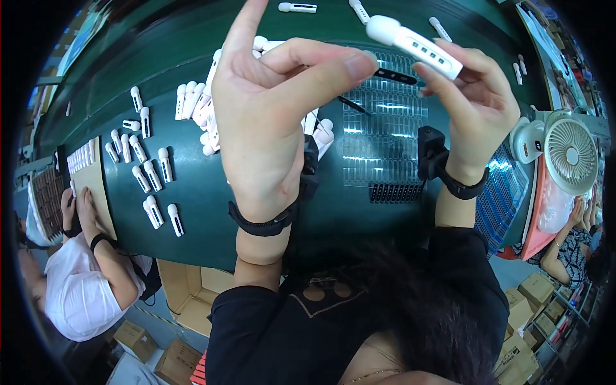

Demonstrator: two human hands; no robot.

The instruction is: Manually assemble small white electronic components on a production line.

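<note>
Green counter (205, 208) | left hand (263, 109): pinching narrow black strip (396, 76), upper centre | right hand (482, 99): gripping white round-headed wand (414, 46), upper right | risk: slight fingertip pinch could let strip slip

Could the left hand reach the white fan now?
Probably not easily: the right hand, holding a white wand, stands between the left hand and the fan; the left pinches a black strip.

Held device (423, 52) — left of fan (570, 155)
</note>
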